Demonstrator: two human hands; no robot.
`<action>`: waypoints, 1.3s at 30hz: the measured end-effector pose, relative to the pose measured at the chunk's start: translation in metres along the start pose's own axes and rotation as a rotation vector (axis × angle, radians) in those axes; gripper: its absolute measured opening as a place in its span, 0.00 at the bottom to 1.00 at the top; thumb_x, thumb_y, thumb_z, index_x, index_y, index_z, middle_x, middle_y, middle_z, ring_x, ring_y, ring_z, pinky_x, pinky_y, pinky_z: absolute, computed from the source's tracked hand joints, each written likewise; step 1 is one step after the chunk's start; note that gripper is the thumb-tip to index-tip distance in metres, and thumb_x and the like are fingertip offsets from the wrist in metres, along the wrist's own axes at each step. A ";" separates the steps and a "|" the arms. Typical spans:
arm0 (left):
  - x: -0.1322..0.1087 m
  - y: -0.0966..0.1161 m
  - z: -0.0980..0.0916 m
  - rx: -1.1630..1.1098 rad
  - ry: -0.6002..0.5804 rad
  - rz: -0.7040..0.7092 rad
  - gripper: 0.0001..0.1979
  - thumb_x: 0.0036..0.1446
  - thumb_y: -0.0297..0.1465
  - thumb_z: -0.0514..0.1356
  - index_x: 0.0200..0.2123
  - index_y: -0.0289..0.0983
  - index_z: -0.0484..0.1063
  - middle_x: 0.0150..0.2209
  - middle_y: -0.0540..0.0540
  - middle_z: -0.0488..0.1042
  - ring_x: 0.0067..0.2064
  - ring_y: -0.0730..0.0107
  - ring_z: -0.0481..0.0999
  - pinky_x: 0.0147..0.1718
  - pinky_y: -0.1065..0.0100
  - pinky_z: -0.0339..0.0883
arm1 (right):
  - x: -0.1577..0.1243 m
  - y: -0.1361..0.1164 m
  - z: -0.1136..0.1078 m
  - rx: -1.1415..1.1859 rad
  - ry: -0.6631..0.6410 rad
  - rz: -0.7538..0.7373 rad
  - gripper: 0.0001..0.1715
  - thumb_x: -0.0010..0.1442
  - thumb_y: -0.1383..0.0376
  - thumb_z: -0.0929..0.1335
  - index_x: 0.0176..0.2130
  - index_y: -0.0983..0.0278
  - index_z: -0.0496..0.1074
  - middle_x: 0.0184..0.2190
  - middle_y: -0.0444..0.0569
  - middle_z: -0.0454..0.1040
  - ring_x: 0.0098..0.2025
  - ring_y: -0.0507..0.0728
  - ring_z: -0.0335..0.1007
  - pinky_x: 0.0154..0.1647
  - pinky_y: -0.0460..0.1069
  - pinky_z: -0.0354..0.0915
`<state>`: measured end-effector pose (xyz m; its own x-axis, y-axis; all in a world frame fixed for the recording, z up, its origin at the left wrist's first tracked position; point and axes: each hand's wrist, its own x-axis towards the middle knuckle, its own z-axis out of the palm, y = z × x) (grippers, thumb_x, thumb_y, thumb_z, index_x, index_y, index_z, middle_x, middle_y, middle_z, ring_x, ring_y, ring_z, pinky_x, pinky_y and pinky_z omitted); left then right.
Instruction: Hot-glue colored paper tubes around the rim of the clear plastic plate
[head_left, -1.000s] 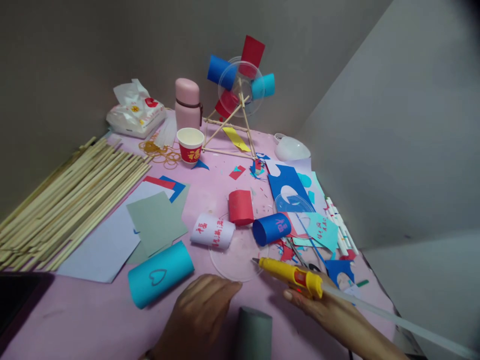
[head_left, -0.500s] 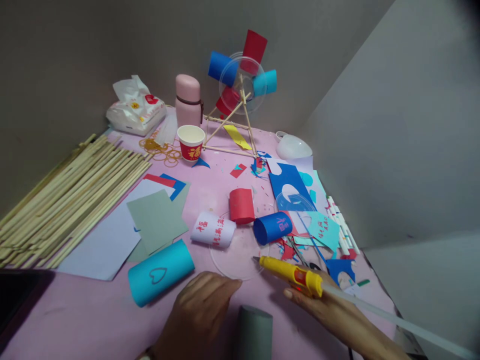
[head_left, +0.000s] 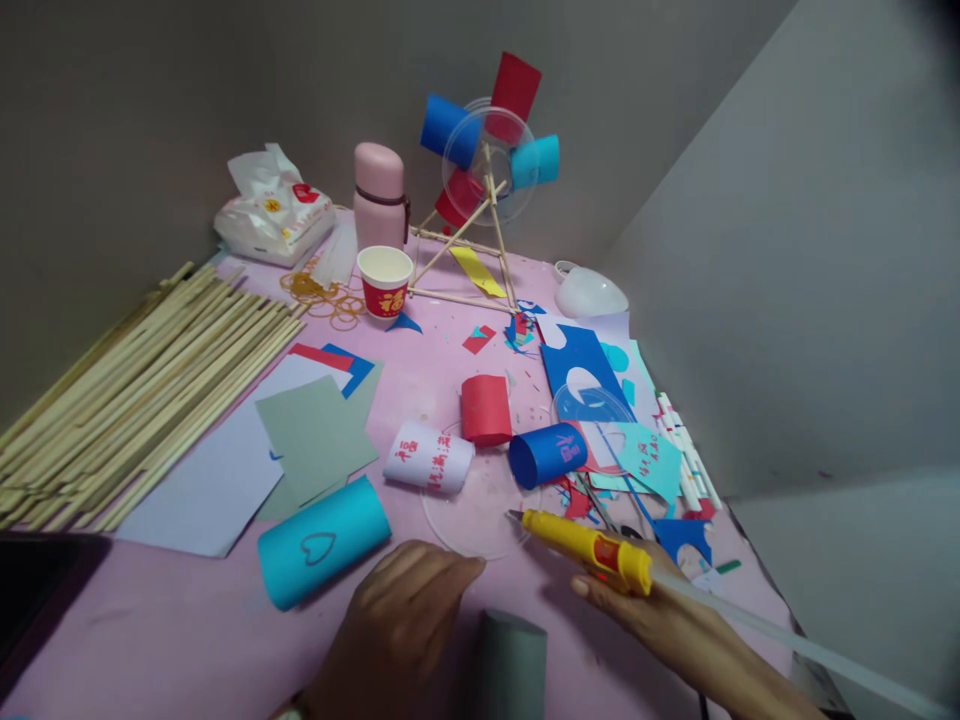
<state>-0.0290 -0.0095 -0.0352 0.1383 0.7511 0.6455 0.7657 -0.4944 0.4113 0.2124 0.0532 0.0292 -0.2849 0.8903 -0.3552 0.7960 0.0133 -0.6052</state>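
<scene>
My right hand (head_left: 652, 600) is wrapped round a yellow glue gun (head_left: 589, 548), its nozzle over the right part of a clear plastic disc (head_left: 469, 530). My left hand (head_left: 409, 610) rests at the disc's lower left edge, fingers pressed together; whether they pinch anything is hidden. Paper tubes in white (head_left: 429, 458), red (head_left: 486, 410) and blue (head_left: 548, 455) lie around the disc's far side. A light-blue tube with a drawn heart (head_left: 324, 542) lies left of my left hand. Between my hands, near the bottom edge, is a grey tube (head_left: 511, 665).
Wooden sticks (head_left: 150, 400) and paper sheets (head_left: 202, 480) cover the left. Behind stand a paper cup (head_left: 385, 283), pink bottle (head_left: 379, 195) and stick frame (head_left: 499, 235) with a wheel of tubes. Scissors (head_left: 600, 505), scraps and markers (head_left: 686, 450) lie right.
The view has shifted very slightly. Both hands hold nearly the same pose, and the glue gun stays over the right part of the disc.
</scene>
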 end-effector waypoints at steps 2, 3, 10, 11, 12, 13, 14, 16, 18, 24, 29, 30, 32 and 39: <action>0.001 0.000 -0.001 -0.009 -0.004 0.003 0.15 0.58 0.22 0.48 0.39 0.40 0.72 0.32 0.51 0.81 0.32 0.71 0.80 0.33 0.71 0.73 | 0.000 0.000 0.001 0.008 -0.005 0.025 0.19 0.52 0.51 0.68 0.39 0.57 0.80 0.26 0.47 0.77 0.26 0.60 0.70 0.24 0.51 0.67; 0.002 0.000 -0.001 -0.013 -0.005 0.003 0.14 0.58 0.22 0.48 0.39 0.40 0.71 0.32 0.51 0.81 0.32 0.71 0.80 0.33 0.71 0.73 | -0.001 0.000 0.001 0.016 -0.008 0.032 0.19 0.52 0.50 0.69 0.39 0.57 0.80 0.27 0.47 0.78 0.26 0.60 0.70 0.24 0.51 0.67; 0.003 0.002 -0.003 0.002 0.014 -0.022 0.15 0.59 0.22 0.47 0.38 0.40 0.72 0.32 0.52 0.81 0.32 0.72 0.79 0.32 0.71 0.73 | -0.001 -0.002 -0.001 0.019 0.001 0.007 0.22 0.52 0.50 0.69 0.41 0.59 0.80 0.31 0.49 0.79 0.29 0.61 0.72 0.28 0.52 0.68; 0.004 0.002 -0.003 0.000 0.014 -0.025 0.16 0.59 0.22 0.46 0.38 0.40 0.72 0.31 0.52 0.81 0.31 0.72 0.79 0.32 0.71 0.73 | -0.001 -0.003 -0.001 0.000 0.015 0.003 0.21 0.51 0.50 0.69 0.39 0.60 0.80 0.30 0.49 0.79 0.29 0.61 0.72 0.28 0.52 0.68; 0.004 0.002 -0.003 -0.002 0.012 -0.020 0.15 0.59 0.22 0.47 0.38 0.40 0.72 0.31 0.52 0.81 0.31 0.72 0.79 0.32 0.72 0.73 | -0.001 -0.003 -0.001 -0.015 0.027 0.003 0.20 0.50 0.50 0.70 0.37 0.60 0.81 0.29 0.50 0.79 0.28 0.61 0.72 0.28 0.53 0.68; 0.003 0.002 -0.003 0.002 0.010 -0.020 0.15 0.60 0.22 0.47 0.38 0.40 0.72 0.31 0.52 0.81 0.31 0.73 0.79 0.32 0.72 0.73 | -0.001 -0.002 -0.001 -0.018 0.028 0.001 0.20 0.50 0.51 0.70 0.36 0.60 0.81 0.28 0.50 0.79 0.28 0.61 0.72 0.28 0.53 0.68; 0.003 0.001 -0.003 0.006 0.009 -0.011 0.15 0.60 0.23 0.47 0.38 0.40 0.72 0.31 0.52 0.81 0.31 0.73 0.79 0.32 0.72 0.73 | -0.002 -0.001 -0.001 -0.005 0.018 -0.011 0.20 0.51 0.51 0.70 0.37 0.60 0.81 0.29 0.50 0.79 0.28 0.61 0.72 0.29 0.53 0.68; 0.002 0.000 -0.002 0.018 0.010 0.009 0.15 0.61 0.23 0.47 0.38 0.40 0.72 0.31 0.52 0.81 0.31 0.73 0.80 0.32 0.71 0.73 | -0.003 0.003 0.000 0.043 -0.004 -0.039 0.20 0.53 0.52 0.69 0.43 0.58 0.79 0.33 0.49 0.80 0.31 0.61 0.73 0.32 0.53 0.69; 0.000 -0.001 -0.001 0.020 0.009 0.009 0.15 0.61 0.24 0.47 0.39 0.40 0.72 0.31 0.52 0.81 0.31 0.72 0.80 0.32 0.70 0.73 | -0.005 0.007 0.001 0.087 0.000 -0.062 0.22 0.53 0.54 0.70 0.48 0.55 0.77 0.40 0.49 0.80 0.38 0.63 0.74 0.38 0.54 0.70; -0.003 -0.003 0.001 0.004 -0.014 0.005 0.15 0.60 0.22 0.48 0.41 0.39 0.73 0.34 0.51 0.81 0.34 0.70 0.80 0.34 0.68 0.74 | -0.010 0.013 0.004 0.144 0.058 -0.038 0.22 0.51 0.53 0.70 0.44 0.57 0.78 0.35 0.50 0.80 0.32 0.63 0.74 0.31 0.54 0.69; -0.001 -0.003 0.003 -0.030 -0.043 0.036 0.14 0.60 0.23 0.49 0.41 0.38 0.73 0.34 0.50 0.81 0.33 0.68 0.80 0.32 0.66 0.73 | -0.015 0.010 0.007 0.160 0.042 -0.011 0.17 0.52 0.51 0.69 0.35 0.60 0.78 0.35 0.51 0.79 0.34 0.62 0.72 0.32 0.54 0.67; 0.000 -0.003 0.003 -0.043 -0.048 0.029 0.14 0.60 0.23 0.50 0.41 0.37 0.73 0.34 0.49 0.81 0.33 0.68 0.79 0.33 0.66 0.73 | -0.016 0.012 0.008 0.184 0.068 0.007 0.17 0.52 0.50 0.70 0.34 0.60 0.77 0.33 0.50 0.78 0.33 0.61 0.71 0.31 0.53 0.66; 0.002 -0.002 0.002 -0.078 -0.051 0.005 0.12 0.61 0.24 0.51 0.43 0.37 0.72 0.35 0.49 0.80 0.35 0.68 0.79 0.35 0.67 0.73 | -0.021 0.016 0.012 0.267 0.160 0.081 0.18 0.50 0.50 0.70 0.34 0.59 0.77 0.28 0.48 0.77 0.29 0.59 0.69 0.27 0.51 0.64; -0.016 0.013 -0.016 -0.167 -0.146 -0.222 0.09 0.59 0.39 0.58 0.40 0.42 0.67 0.35 0.50 0.78 0.36 0.68 0.78 0.34 0.69 0.72 | -0.041 0.027 0.016 0.866 0.268 0.081 0.17 0.50 0.52 0.73 0.37 0.60 0.76 0.33 0.47 0.77 0.25 0.51 0.68 0.25 0.46 0.61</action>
<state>-0.0314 -0.0354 -0.0299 0.0769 0.8976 0.4340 0.6752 -0.3672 0.6398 0.2367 0.0098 0.0161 -0.0259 0.9509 -0.3084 0.0977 -0.3046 -0.9475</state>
